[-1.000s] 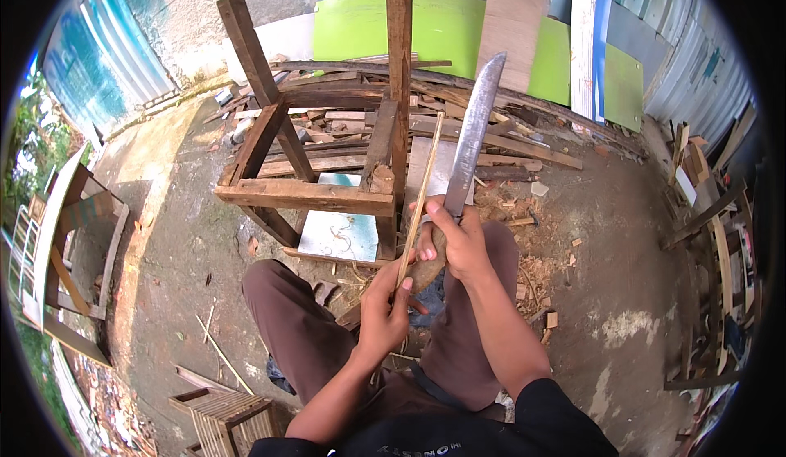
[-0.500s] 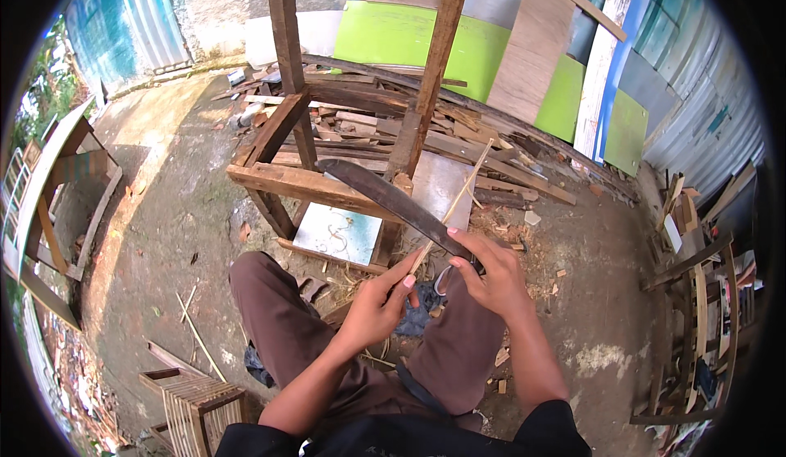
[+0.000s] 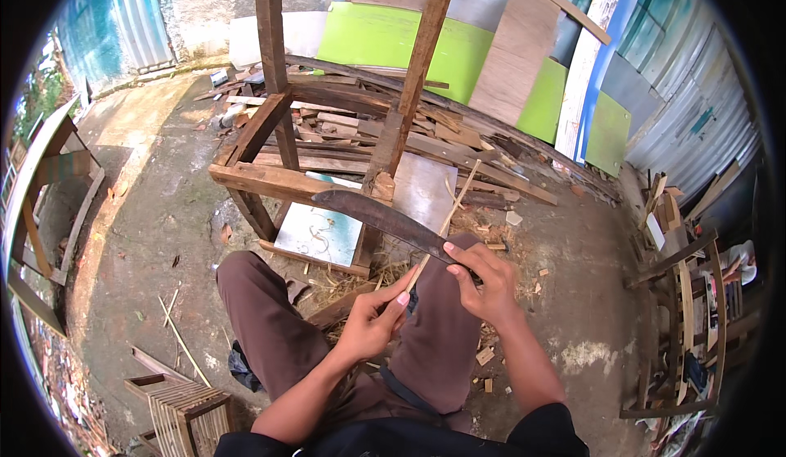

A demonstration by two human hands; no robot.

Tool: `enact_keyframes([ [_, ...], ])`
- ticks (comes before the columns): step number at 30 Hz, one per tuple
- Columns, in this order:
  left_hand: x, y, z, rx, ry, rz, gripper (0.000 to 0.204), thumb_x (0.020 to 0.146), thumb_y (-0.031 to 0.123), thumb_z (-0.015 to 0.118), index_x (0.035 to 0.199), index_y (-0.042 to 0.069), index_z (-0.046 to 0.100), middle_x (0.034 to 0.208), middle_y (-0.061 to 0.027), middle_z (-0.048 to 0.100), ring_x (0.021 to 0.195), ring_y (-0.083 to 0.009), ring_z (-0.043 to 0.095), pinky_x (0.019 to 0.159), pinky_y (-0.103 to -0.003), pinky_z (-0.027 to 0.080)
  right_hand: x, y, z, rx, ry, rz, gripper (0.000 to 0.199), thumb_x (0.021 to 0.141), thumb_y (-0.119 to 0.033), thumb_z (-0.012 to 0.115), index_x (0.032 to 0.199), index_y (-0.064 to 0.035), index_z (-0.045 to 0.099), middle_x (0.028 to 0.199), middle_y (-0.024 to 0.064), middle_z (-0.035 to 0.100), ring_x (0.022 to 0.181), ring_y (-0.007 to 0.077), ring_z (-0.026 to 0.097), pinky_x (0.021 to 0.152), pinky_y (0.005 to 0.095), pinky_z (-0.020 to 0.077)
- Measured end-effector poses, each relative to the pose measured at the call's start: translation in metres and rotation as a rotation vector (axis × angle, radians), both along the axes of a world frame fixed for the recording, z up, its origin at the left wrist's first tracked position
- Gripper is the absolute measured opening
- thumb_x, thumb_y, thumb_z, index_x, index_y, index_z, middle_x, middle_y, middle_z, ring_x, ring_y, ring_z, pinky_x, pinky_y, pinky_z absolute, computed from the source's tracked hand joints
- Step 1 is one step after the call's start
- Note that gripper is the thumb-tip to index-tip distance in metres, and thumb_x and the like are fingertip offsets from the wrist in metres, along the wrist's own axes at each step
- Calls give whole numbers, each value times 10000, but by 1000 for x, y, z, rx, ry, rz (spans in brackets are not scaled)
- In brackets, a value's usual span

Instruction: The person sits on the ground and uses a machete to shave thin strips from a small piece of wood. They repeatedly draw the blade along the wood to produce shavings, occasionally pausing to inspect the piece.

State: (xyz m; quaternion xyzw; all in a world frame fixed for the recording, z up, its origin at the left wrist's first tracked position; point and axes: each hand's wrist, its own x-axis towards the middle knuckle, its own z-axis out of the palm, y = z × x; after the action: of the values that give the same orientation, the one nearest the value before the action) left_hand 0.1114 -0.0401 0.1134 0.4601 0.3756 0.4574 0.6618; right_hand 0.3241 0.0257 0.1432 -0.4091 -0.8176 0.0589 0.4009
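Observation:
Over my lap, my left hand (image 3: pixel 371 324) closes on the lower end of a thin pale bamboo strip (image 3: pixel 463 198), thumb along it. The strip slants up and away to the right. My right hand (image 3: pixel 488 283) is wrapped round the handle end of a machete (image 3: pixel 383 218), whose grip is mostly hidden by the fingers. Its dark, broad blade points to the far left and crosses the strip just above my left hand. Beyond the blade tip stands a rough wooden frame (image 3: pixel 270 181) with upright posts.
A pale board (image 3: pixel 318 235) lies at the frame's base. Scrap wood (image 3: pixel 344 134) is heaped behind it, before green panels (image 3: pixel 393 38). At lower left are a slatted wooden piece (image 3: pixel 182 412) and thin sticks (image 3: pixel 187 338). More wooden frames (image 3: pixel 681 334) stand at right.
The machete's tip has dropped, so the blade lies flatter across the strip. My left hand has lowered slightly with the strip. The whole view has shifted a little.

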Motion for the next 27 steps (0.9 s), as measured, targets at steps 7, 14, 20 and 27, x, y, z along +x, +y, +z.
enact_keyframes([
  [7, -11, -20, 0, -17, -55, -20, 428, 1058, 134, 469, 1484, 97, 469, 663, 49, 414, 603, -42, 357, 546, -212, 334, 9, 2, 11, 124, -24, 23, 366, 822, -95, 749, 1181, -167, 727, 745, 64, 598, 595, 228, 591, 528, 342, 477],
  [14, -17, -22, -4, -12, -61, -11, 442, 1060, 145, 475, 1497, 81, 444, 659, 65, 390, 584, -41, 319, 531, -214, 301, 3, -7, 16, 94, -190, 129, 466, 759, -101, 792, 1208, -202, 719, 769, 46, 599, 602, 224, 593, 530, 342, 477],
  [20, -17, -19, 13, -7, -72, -21, 455, 1058, 157, 483, 1500, 63, 431, 664, 64, 385, 587, -40, 327, 529, -217, 295, -1, 0, 16, 143, -55, 94, 467, 759, -103, 784, 1209, -214, 721, 768, 44, 593, 616, 223, 596, 533, 332, 477],
  [27, -47, -64, -5, -87, 37, -159, 433, 1052, 139, 494, 1479, 69, 465, 691, 59, 437, 600, -43, 345, 551, -208, 319, 53, 48, 25, -125, 319, -331, 290, 877, -98, 733, 1165, -74, 707, 936, 113, 728, 766, 221, 671, 712, 317, 529],
])
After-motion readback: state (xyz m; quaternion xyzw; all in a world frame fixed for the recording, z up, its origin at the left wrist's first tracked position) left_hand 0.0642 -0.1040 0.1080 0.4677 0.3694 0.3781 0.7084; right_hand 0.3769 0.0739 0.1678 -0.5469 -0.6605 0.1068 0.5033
